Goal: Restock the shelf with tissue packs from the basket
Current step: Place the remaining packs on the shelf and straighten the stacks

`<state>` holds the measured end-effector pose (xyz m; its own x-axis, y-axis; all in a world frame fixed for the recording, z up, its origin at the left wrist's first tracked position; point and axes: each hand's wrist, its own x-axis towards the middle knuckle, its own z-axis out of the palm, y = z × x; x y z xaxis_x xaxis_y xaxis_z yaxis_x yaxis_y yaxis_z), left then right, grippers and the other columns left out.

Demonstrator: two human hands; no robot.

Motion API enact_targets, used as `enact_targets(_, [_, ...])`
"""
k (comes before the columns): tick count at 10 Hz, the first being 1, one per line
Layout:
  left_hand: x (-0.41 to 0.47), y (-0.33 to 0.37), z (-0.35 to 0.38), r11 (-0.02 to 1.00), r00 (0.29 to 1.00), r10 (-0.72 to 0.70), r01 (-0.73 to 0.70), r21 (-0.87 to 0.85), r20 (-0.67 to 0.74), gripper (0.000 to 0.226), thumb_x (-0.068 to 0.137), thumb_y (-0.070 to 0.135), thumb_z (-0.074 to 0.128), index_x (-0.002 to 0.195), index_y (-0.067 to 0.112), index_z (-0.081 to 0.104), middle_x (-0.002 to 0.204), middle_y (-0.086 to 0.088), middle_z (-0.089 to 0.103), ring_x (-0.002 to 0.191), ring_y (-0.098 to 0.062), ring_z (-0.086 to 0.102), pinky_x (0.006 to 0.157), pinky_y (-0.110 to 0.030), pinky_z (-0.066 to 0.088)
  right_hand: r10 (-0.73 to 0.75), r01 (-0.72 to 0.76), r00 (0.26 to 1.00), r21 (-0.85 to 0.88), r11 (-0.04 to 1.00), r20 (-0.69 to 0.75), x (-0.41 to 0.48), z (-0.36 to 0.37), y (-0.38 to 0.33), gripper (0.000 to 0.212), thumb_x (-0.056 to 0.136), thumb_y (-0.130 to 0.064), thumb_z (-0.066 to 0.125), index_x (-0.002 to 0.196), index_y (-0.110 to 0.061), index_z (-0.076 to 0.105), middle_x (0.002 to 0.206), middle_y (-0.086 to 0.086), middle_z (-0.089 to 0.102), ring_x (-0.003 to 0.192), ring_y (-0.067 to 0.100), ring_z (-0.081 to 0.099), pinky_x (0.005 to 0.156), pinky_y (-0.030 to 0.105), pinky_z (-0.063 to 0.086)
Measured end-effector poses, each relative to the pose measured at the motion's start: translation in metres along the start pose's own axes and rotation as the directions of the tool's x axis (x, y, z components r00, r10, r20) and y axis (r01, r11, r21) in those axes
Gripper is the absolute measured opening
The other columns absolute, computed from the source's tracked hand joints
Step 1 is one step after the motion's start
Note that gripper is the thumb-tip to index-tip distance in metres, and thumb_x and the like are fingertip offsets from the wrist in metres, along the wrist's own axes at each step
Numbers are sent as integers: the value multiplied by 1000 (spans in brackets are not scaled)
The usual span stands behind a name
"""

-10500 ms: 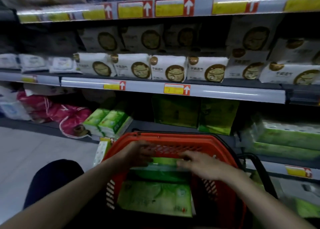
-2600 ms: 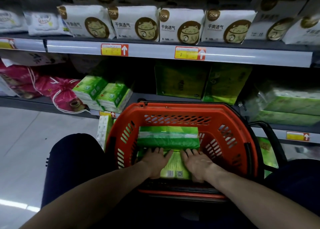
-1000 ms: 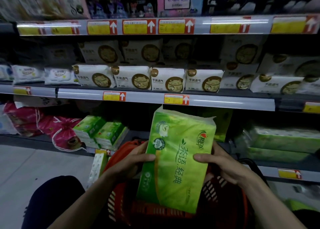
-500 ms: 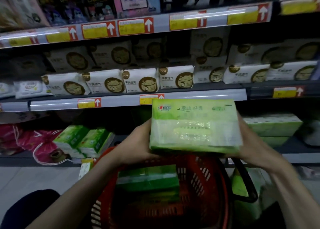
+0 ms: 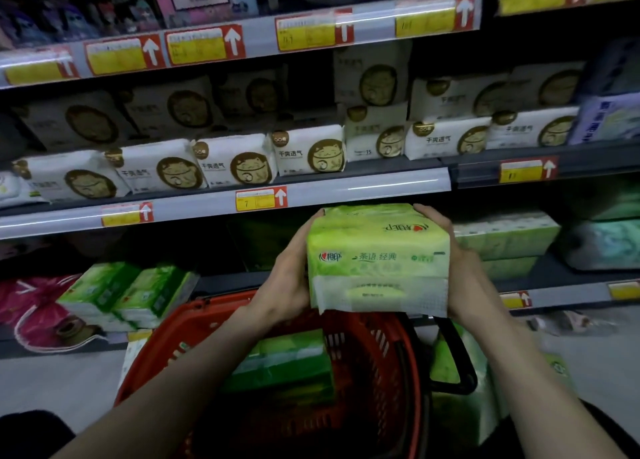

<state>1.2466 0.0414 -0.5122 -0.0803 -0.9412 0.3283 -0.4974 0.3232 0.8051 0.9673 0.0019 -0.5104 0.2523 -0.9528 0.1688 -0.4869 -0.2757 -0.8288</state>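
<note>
— Left hand (image 5: 289, 278) and right hand (image 5: 460, 271): how are they placed?

— Each is pressed flat against one end of a green tissue pack (image 5: 379, 257), so the pack is clamped between the two palms. Fingertips of both hands are curled over its far top edge.

— Where is the pack held?

— It is raised above the red basket (image 5: 381, 351) and in front of the dark opening of the lower shelf (image 5: 235, 282), just under the grey price rail (image 5: 363, 190). Its long side is kept roughly level, with the printed face turned toward the camera.

— What is left in the basket?

— More green tissue packs (image 5: 287, 361) are seen lying inside it, partly hidden by the left forearm. A black handle (image 5: 453, 358) is folded down at the basket's right side.

— And on the lower shelf itself?

— Two small green packs (image 5: 128, 295) are stacked at an angle to the left, beside a pink drawstring bag (image 5: 38, 306). To the right of the held pack, pale green bundles (image 5: 505, 236) are stacked — whether the right hand touches them cannot be told.

— Anything above?

— White packs with a gold cat emblem (image 5: 242, 162) are lined along the shelf above the rail, with yellow-and-red price tags (image 5: 261, 198) clipped to its edge.
</note>
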Motion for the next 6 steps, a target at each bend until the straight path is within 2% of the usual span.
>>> enact_targets(1, [8,-13,12,979,978,-185,192,70,-93,56,90,0,73,142,16,58,114,25,67,102,13,64,103,-40,55,73,-72,997,-72,995,3,15,11,16,100,100,-5,61,155,-69,7,100,7,71,88,31,69,86,46,59])
enact_targets(2, [9,-24,14,978,993,-68,85,192,-94,47,85,8,80,129,10,63,107,39,65,105,18,61,87,-10,52,108,-111,993,81,991,42,17,23,21,75,101,-14,61,159,-48,27,118,0,69,107,28,70,91,43,58])
enact_targets(3, [21,-37,23,959,986,-78,115,258,-147,40,80,-6,75,116,10,72,100,18,73,97,-5,72,72,-10,47,154,-183,977,208,961,148,23,29,38,75,86,-18,87,146,-31,44,125,-17,68,111,-3,68,88,21,57])
enact_targets(4, [36,-45,29,919,979,-146,187,348,-142,50,76,-12,65,122,8,72,101,-7,79,94,-25,72,68,-15,43,247,-298,950,321,899,189,35,31,42,64,81,15,80,133,-15,57,113,-8,74,109,3,71,80,14,57])
enact_targets(5, [48,-52,38,888,969,-241,242,391,-54,53,80,-7,67,132,8,68,112,-13,77,103,-29,71,76,-19,48,317,-367,930,432,823,186,50,39,48,63,79,23,74,132,-8,60,114,2,76,115,20,70,98,31,56])
enact_targets(6, [60,-63,45,866,953,-302,276,416,-4,49,84,5,74,131,9,65,119,-14,74,112,-33,67,87,-31,54,351,-399,917,459,794,190,64,45,54,59,79,19,78,131,-7,65,119,8,78,119,26,70,111,45,52])
